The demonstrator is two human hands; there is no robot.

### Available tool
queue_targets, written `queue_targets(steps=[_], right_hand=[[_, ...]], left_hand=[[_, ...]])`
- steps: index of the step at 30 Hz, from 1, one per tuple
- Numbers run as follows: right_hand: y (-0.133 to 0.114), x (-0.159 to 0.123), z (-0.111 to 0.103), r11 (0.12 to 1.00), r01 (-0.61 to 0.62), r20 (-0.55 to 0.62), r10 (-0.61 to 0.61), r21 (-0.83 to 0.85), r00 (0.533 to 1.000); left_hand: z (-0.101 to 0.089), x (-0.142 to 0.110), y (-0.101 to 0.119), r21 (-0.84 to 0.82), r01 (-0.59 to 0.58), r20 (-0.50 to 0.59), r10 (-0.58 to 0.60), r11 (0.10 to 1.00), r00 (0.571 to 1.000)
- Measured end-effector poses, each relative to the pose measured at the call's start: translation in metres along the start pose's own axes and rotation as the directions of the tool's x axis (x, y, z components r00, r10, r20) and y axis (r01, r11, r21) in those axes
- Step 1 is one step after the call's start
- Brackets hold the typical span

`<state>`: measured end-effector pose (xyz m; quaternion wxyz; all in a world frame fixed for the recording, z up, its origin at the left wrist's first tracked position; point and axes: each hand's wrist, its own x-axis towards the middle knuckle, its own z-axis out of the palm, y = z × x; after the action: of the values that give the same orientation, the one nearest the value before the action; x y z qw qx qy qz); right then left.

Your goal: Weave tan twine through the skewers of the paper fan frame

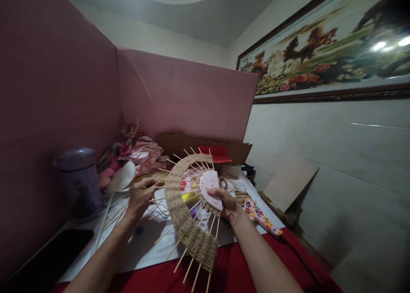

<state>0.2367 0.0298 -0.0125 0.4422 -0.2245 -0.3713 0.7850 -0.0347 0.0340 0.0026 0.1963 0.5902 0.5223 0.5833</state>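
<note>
Semicircular woven piece (pixel 174 194): held up between your 2 hands over the white work surface (pixel 144 252), its long axis running from the far side toward you, its curved edge to the left and its open side to the right.

At far left, note the purple cup (pixel 80 190) with a smooth, rounded lid, then the pale scalloped fan shape (pixel 123 177) on a slim handle.

Your left hand (pixel 142 197) is at the curved side, thumb and fingertips pinched together on the outer end of 1 stick; the woven band lies directly right of those fingers. The band is coarse, tan, rope-like cord in curved rows (fibrous, with a matte finish), crossed by thin, straight, pale sticks (pixel 180 260) that radiate past its outer edge.

Your right hand (pixel 229 203) is nearer the hub, thumb pressed on the pink spotted pad (pixel 209 182), a smooth semicircle with a cord rim; the fingers behind are hidden. Farther right lies the flower-patterned tool (pixel 261 218).
</note>
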Motion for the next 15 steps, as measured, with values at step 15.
queue_targets(steps=[15], right_hand=[[0.0009, -0.0018, -0.0005, 0.997, -0.069, -0.003, 0.068, -0.026, 0.998]], left_hand=[[-0.0073, 0.0060, -0.0105, -0.007, -0.088, 0.039, 0.088, 0.996, 0.995]])
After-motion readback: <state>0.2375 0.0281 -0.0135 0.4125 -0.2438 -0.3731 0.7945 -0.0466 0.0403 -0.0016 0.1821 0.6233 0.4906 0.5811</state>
